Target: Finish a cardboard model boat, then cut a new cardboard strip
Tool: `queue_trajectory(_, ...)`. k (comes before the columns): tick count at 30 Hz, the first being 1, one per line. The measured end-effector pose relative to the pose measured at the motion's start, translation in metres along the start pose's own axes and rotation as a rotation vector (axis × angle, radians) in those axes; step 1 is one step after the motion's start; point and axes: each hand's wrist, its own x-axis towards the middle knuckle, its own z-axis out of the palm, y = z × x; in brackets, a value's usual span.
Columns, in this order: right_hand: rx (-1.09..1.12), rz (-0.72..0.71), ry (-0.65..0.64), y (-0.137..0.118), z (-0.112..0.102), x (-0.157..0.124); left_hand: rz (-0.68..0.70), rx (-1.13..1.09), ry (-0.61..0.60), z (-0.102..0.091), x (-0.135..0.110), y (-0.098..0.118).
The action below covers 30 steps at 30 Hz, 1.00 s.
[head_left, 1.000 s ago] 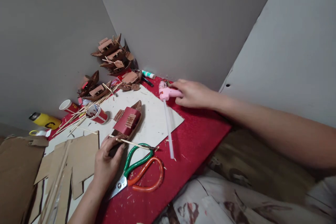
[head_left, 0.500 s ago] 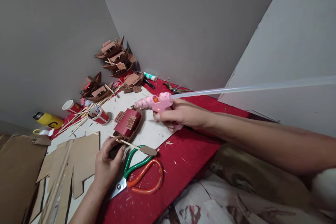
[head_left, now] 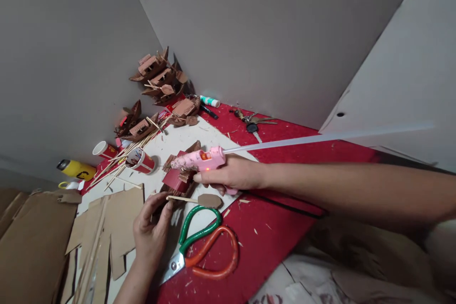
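My right hand (head_left: 233, 173) grips a pink hot glue gun (head_left: 199, 158) with a long clear glue stick running out of its back. The gun's nozzle points left, over a small model boat (head_left: 174, 180) with a red roof, and hides part of it. My left hand (head_left: 153, 221) is at the boat's near end, thumb and forefinger pinching the stick end of a small cardboard paddle (head_left: 209, 200). The paddle's blade points right, above scissors (head_left: 199, 247) with green and orange handles.
Several finished model boats (head_left: 153, 66) stand by the wall corner. Two paper cups (head_left: 145, 161), a yellow bottle (head_left: 80, 169) and thin wooden sticks (head_left: 114, 171) lie to the left. Cut cardboard (head_left: 124, 218) is nearer. Keys (head_left: 252, 127) and a glue tube (head_left: 210, 101) lie at the back.
The glue gun has moved left and down, bringing its nozzle over the boat's roof. The paddle has turned slightly and now lies nearly level in view. The whole view has shifted a little.
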Motion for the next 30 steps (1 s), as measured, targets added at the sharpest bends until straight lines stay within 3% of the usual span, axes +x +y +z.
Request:
queue_trajectory(4, -0.078, -0.003, -0.061, 0.002, -0.002, -0.001, -0.009, -0.008, 0.039, -0.001, 0.0, -0.003)
queue_trajectory(7, -0.096, -0.149, -0.122, 0.0, -0.003, -0.003, -0.002, 0.008, 0.042, -0.003, 0.001, -0.003)
queue_trajectory(11, -0.05, -0.302, -0.094, -0.004, -0.006, -0.005, -0.007, -0.006, 0.034, -0.006, 0.002, -0.002)
queue_trajectory(16, -0.02, -0.251, -0.097, -0.006, -0.008, -0.007, -0.025, -0.013, 0.047, -0.008, 0.004, 0.0)
queue_trajectory(21, 0.088, -0.369, -0.109, -0.002, -0.004, -0.008, -0.027, -0.007, 0.077, -0.008, 0.004, -0.001)
queue_trajectory(30, 0.12, -0.382, -0.122, 0.005, -0.001, -0.008, -0.101, -0.024, 0.112, -0.006, 0.003, -0.003)
